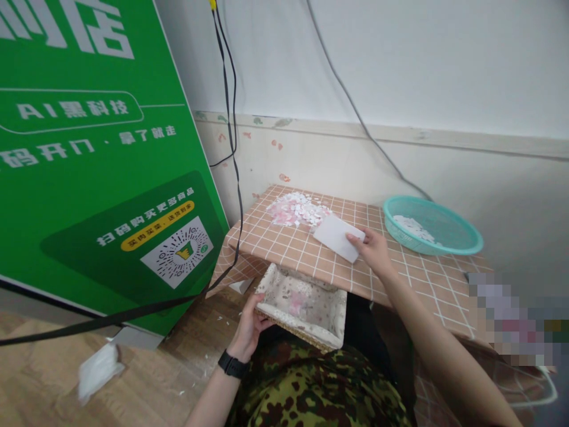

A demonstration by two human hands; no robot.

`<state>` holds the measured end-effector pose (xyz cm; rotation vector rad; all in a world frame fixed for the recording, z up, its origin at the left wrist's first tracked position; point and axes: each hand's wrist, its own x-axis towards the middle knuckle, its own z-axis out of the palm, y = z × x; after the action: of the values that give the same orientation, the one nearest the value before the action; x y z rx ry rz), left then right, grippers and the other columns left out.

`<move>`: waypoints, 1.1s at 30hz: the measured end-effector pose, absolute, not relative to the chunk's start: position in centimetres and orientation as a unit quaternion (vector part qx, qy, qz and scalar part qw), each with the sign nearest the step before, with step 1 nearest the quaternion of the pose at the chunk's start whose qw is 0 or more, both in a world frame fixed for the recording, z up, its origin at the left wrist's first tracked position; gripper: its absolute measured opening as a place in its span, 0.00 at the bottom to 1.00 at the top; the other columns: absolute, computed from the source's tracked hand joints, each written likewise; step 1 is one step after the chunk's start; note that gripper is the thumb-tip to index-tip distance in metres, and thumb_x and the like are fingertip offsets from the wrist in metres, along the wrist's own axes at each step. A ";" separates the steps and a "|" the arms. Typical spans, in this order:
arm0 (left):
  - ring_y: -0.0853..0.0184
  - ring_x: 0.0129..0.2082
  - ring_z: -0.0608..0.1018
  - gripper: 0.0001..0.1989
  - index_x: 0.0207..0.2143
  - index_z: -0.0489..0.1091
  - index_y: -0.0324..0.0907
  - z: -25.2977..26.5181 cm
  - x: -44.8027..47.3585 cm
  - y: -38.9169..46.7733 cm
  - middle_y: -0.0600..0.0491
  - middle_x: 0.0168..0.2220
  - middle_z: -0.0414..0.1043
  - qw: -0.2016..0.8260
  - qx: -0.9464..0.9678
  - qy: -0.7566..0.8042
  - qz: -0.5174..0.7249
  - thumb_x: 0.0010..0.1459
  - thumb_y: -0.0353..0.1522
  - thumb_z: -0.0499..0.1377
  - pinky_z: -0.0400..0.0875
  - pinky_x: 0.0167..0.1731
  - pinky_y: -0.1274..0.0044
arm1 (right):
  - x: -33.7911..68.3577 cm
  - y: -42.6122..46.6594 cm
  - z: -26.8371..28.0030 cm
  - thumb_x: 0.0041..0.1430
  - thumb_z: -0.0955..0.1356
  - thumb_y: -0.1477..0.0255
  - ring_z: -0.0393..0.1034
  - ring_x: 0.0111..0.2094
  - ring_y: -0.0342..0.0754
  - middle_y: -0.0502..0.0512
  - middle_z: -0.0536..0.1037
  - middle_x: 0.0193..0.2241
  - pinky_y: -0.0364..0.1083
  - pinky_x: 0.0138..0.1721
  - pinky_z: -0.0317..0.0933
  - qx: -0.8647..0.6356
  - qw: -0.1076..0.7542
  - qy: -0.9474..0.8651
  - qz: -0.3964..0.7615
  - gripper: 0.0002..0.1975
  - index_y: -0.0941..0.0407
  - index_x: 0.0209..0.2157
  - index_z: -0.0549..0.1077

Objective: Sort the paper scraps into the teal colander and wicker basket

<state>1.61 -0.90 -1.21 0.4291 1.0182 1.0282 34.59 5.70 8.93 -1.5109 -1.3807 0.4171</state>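
My left hand (252, 323) grips the near left corner of a fabric-lined woven basket (306, 332), held below the table's front edge. A few pink and white bits (296, 301) lie on the basket's patterned lining. Between the thumb and fingers of my right hand (372, 248) is a white card (340, 237), held tilted over the tabletop. The card's far left edge is at a heap of small white and pink paper pieces (297, 209); I cannot tell whether it touches them.
A turquoise plastic sieve basket (433, 228) with white pieces inside stands at the right of the checked tablecloth (275, 242). A black strap (237, 196) hangs before a green cabinet (111, 178) at left. A white plastic bag (98, 370) lies on the wooden floor.
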 end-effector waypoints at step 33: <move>0.62 0.29 0.77 0.13 0.36 0.68 0.43 -1.8 1.5 -1.1 0.51 0.31 0.74 0.727 0.207 0.458 0.468 0.51 0.39 0.58 0.74 0.33 0.66 | 35.7 11.1 10.1 0.53 0.65 0.57 0.68 0.27 0.49 0.55 0.77 0.26 0.45 0.27 0.58 -0.613 0.400 -0.672 0.114 0.19 0.57 0.35 0.76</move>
<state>1.50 -1.06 -1.79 0.4563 1.0088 1.0319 35.67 11.09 10.07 -1.5507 -1.6997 0.2883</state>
